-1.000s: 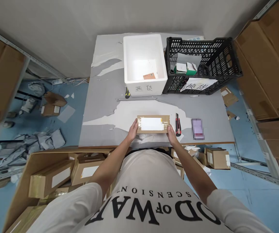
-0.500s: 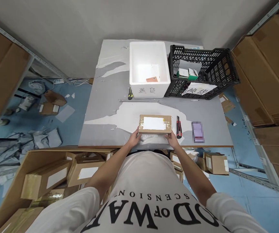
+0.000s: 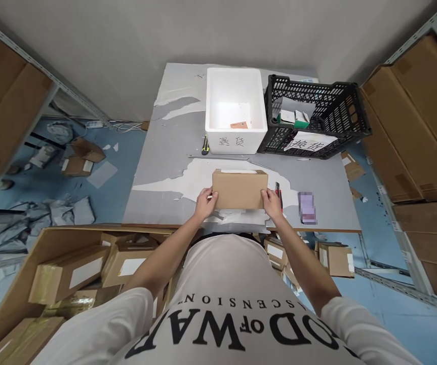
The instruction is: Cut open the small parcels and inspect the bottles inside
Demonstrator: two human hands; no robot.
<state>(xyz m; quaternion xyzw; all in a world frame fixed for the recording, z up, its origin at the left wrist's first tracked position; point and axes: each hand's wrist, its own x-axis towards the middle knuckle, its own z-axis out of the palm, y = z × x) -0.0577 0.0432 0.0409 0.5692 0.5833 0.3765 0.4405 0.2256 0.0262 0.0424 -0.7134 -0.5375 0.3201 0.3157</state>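
Between my two hands is a small brown cardboard box (image 3: pixel 240 191), tilted so that a plain long side faces me. Its white label shows only as a thin strip along the far upper edge. My left hand (image 3: pixel 205 203) grips the left end, thumb on the near face. On the right end my right hand (image 3: pixel 272 203) holds it the same way. Just beyond the right hand lies a red and black box cutter (image 3: pixel 278 191), partly covered by that hand. A purple blurred item (image 3: pixel 307 208) rests farther right on the table.
At the back of the grey table (image 3: pixel 157 167) stand a white foam box (image 3: pixel 236 142) with an orange card inside and a black plastic crate (image 3: pixel 317 121) holding small cartons. A yellow-black cutter (image 3: pixel 205 146) lies by the foam box. A large carton (image 3: pixel 13 284) of parcels is at lower left.
The box has been tipped: its labelled face, turned up before, now faces away, and a plain side faces me. Both hands have shifted slightly up with it, the right partly covering the red cutter.
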